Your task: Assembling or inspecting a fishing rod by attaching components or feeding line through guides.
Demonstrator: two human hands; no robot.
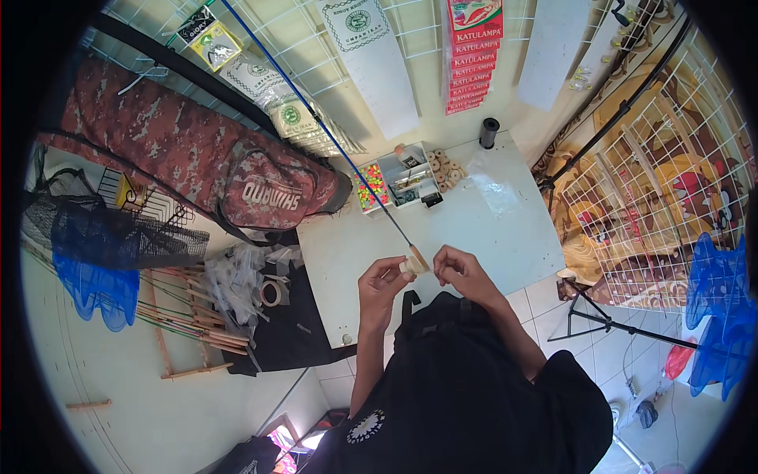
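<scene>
Room: a small tackle stall, white wire grid panels on the walls, a pale work table (489, 229) in the middle.
Far left: blue netting (95, 261) heaped beside a bundle of thin sticks (185, 312).
Left of table: a camouflage rod bag (197, 150) lies slanted; a tape roll (271, 293) sits on black cloth.
Table back: a compartment box (399, 183) of small parts, pale rings beside it, a black spool (489, 132).
Left hand (379, 286): fingers pinched shut around a small pale ring (407, 267), held just above the table's near edge.
Rod: a thin blue rod (316, 122) runs from upper left, its butt meeting the ring.
Right hand (459, 270): fingertips closed at the rod's end, just beside the ring; what they hold I cannot tell.
Far right: more blue netting (718, 308).
</scene>
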